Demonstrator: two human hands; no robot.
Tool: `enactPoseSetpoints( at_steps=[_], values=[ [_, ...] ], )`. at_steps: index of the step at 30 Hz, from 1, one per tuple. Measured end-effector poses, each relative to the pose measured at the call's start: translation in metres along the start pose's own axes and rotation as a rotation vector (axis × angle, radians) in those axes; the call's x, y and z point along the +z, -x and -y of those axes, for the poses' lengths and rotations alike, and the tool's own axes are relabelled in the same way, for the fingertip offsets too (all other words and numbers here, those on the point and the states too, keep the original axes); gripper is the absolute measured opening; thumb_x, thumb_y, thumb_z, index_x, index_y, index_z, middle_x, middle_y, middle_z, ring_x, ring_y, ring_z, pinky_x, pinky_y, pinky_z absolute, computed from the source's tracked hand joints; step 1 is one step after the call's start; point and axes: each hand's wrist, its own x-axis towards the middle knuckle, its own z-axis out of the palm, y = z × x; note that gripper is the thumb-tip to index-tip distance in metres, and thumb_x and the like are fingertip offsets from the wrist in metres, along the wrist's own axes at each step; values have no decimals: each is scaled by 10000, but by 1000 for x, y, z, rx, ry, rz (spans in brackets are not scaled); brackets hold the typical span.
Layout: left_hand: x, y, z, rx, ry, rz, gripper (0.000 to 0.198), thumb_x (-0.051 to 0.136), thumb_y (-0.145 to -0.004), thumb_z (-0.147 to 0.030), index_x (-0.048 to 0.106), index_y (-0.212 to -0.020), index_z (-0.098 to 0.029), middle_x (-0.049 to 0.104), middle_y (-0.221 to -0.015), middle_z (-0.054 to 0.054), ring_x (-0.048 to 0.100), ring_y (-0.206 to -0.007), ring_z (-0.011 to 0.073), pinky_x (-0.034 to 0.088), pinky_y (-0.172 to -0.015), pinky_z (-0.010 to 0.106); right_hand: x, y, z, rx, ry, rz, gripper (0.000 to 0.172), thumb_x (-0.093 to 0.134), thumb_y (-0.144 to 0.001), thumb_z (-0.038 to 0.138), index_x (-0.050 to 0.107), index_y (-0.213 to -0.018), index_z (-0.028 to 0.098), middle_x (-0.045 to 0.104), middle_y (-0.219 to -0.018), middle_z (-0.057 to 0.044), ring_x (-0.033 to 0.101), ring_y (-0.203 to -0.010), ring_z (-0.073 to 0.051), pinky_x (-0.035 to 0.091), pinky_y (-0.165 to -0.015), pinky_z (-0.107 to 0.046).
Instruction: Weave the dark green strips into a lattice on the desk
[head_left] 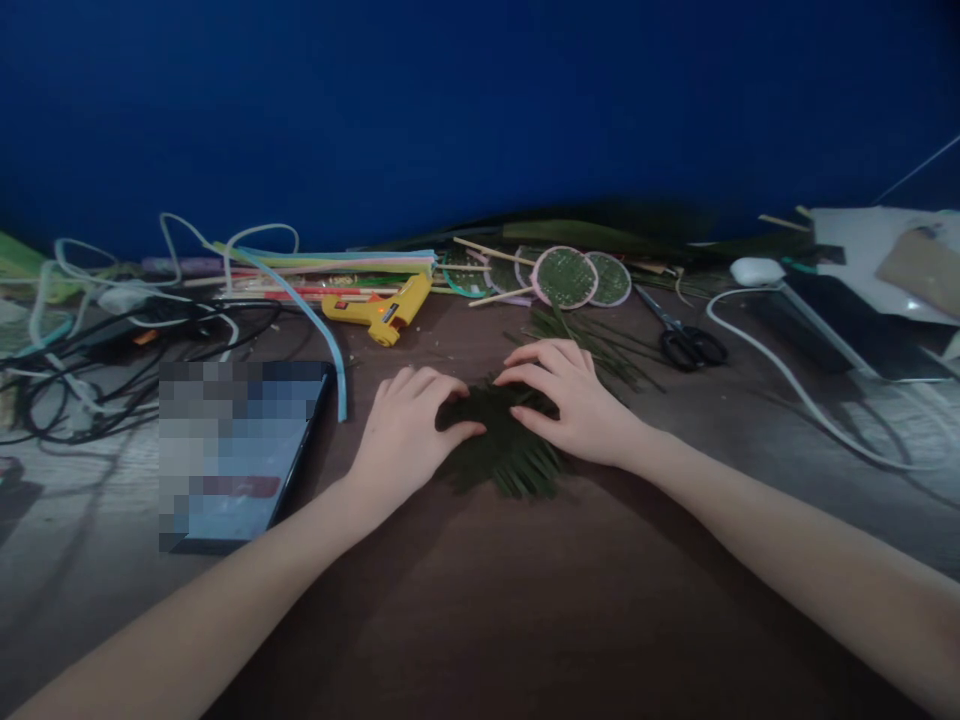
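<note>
On the brown table in front of me lies a dark green piece of leaf strips [517,460], its loose ends fanned toward me. My left hand [409,415] is at its left side, fingers curled and thumb on the strips. From the right, my right hand [559,400] bends over the same piece, with fingertips and thumb touching it. Between the two hands the leaf surface is dark, and fine detail cannot be made out. Behind my right hand are more thin leaf strips [615,350], spread loosely.
A yellow glue gun [382,310] with a glowing orange light lies behind my left hand. Round green fans on sticks [565,278] lie at the back, and black-handled scissors [686,345] to the right. A phone [255,450] and tangled cables [82,350] occupy the left.
</note>
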Motion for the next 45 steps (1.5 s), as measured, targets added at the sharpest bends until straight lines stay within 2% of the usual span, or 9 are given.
enactPoseSetpoints(
  at_steps=[21, 31, 41, 45],
  values=[
    [0, 2, 0, 33, 8, 1, 205, 667, -733, -341, 602, -858, -192, 605, -795, 14, 522, -820, 203, 377, -752, 345, 0, -1, 0, -25, -16, 13, 192, 487, -823, 269, 577, -992, 253, 534, -1187, -69, 393, -1128, -262, 328, -869, -433],
    [0, 1, 1, 35, 27, -1, 219, 678, -724, -328, 590, -862, -183, 597, -788, 10, 518, -808, 197, 376, -754, 340, 0, -1, 0, -37, -4, 23, 235, 482, -829, 260, 560, -1050, 240, 530, -1205, -62, 391, -1128, -251, 322, -886, -422],
    [1, 2, 1, 41, 12, 3, 213, 666, -735, -336, 576, -860, -190, 597, -799, 13, 513, -817, 200, 382, -747, 342, 0, -1, 0, -29, -21, 21, 201, 487, -825, 263, 571, -1007, 243, 534, -1198, -61, 400, -1128, -253, 331, -893, -432],
    [0, 3, 0, 104, -5, -17, 155, 624, -771, -318, 574, -828, -183, 613, -852, 29, 508, -853, 206, 390, -768, 352, 2, -1, -1, -21, -50, -1, 245, 499, -822, 272, 546, -1060, 241, 535, -1194, -72, 410, -1124, -259, 341, -891, -436]
  ],
)
